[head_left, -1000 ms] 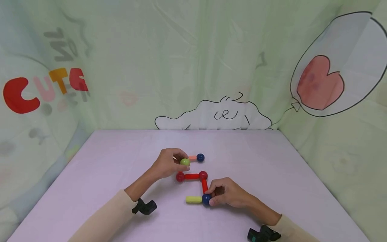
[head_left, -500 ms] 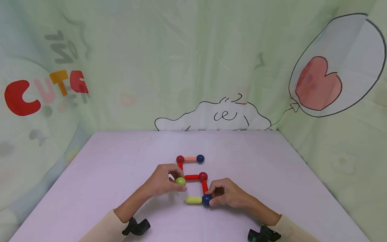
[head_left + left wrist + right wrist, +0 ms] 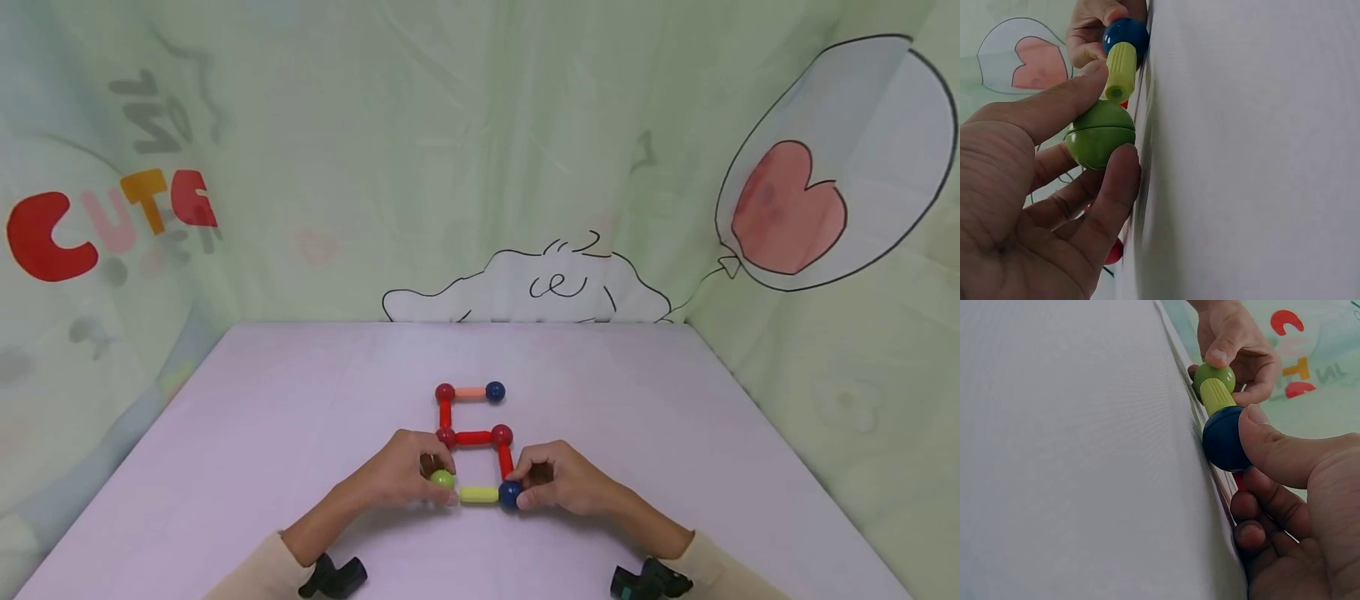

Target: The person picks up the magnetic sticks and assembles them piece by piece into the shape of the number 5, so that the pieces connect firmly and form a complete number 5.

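Note:
My left hand (image 3: 408, 471) pinches a glossy green ball (image 3: 1100, 134) between thumb and fingers, just left of the free end of a yellow ridged rod (image 3: 478, 495). The rod's other end joins a dark blue ball (image 3: 1225, 439), which my right hand (image 3: 566, 477) grips with thumb and fingertips. From the blue ball a red rod (image 3: 505, 461) runs back to a red ball (image 3: 502, 435). Another red rod (image 3: 474, 437) leads left to a second red ball (image 3: 446, 437), partly behind my left hand. In the left wrist view, the yellow rod's hollow end faces the green ball.
Farther back, the chain continues with a red rod (image 3: 446, 412), a red ball (image 3: 445, 392), a salmon rod (image 3: 471, 392) and a blue ball (image 3: 495, 391). All lies on a pale lilac table (image 3: 637, 383). Behind hangs a green printed curtain (image 3: 450, 150).
My left hand has carried the green ball toward me, from beside the rear red ball to the yellow rod's left end. My right hand stays on the blue ball.

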`<state>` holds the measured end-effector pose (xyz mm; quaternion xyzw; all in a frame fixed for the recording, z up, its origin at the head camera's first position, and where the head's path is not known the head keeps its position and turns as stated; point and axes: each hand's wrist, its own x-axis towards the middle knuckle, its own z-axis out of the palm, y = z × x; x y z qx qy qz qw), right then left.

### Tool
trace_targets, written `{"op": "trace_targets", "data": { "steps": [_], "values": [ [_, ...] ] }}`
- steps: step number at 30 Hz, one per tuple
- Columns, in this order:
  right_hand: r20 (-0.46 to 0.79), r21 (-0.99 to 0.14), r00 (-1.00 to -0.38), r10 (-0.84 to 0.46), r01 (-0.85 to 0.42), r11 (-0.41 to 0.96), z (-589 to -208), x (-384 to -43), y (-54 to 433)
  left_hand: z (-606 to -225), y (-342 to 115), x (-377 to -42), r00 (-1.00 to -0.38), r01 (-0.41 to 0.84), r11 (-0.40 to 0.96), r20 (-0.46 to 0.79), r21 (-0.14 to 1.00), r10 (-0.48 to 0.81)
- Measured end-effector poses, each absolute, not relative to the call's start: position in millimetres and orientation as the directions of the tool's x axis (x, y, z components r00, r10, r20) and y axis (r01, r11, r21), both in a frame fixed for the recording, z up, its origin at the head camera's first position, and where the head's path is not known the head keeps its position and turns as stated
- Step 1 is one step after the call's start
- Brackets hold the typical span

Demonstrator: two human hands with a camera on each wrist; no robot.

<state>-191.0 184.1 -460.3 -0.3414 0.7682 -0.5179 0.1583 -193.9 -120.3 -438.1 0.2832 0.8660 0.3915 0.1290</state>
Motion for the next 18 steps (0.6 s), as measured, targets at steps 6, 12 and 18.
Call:
{"op": "trace_targets", "data": {
  "steps": [6,12,18],
  "values": [
    [0.121,-0.897,-0.726,-0.677,-0.371,0.238,-460.4,-192.6,183.3,-439.0,-117.6,-194.4,-0.818,0.384,0.566,-0.016,0.730,0.575],
    [0.095,-0.905,-0.729,-0.678,-0.347,0.247,-459.4,-190.7,182.3,-441.7,-116.3,-191.2,-0.812,0.370,0.564,-0.037,0.739,0.582],
    [0.081,-0.901,-0.738,-0.670,-0.342,0.268,-459.7,-189.4,182.4,-438.8,-116.3,-189.0,-0.804,0.358,0.560,-0.058,0.747,0.592]
  ]
}}
